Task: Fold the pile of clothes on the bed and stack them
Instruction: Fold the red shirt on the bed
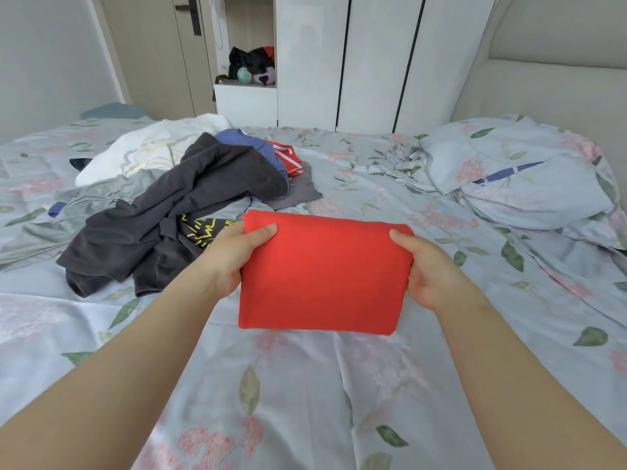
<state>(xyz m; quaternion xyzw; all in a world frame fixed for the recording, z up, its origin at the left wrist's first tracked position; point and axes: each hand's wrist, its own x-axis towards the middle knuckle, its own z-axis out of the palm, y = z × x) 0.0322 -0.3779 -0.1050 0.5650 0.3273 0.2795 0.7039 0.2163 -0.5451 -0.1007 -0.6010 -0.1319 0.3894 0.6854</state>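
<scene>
1. Red garment, folded square, was held over the bed, my left hand and right hand each gripping a side edge.
2. I judged it should go down flat, edges level.
3. Unfolded pile lay beyond, left.

- One folded red cloth rectangle.
- Two bare hands: the left hand and the right hand.
- One loose heap of unfolded clothes. At least five pieces show in it: dark grey, black with yellow lines, blue, red with white stripes, light grey. The full number cannot be told.
- One crumpled white cloth with a pale print.
- One flower-printed pale blue pillow.
- One flower-printed pale blue bed sheet.
</scene>
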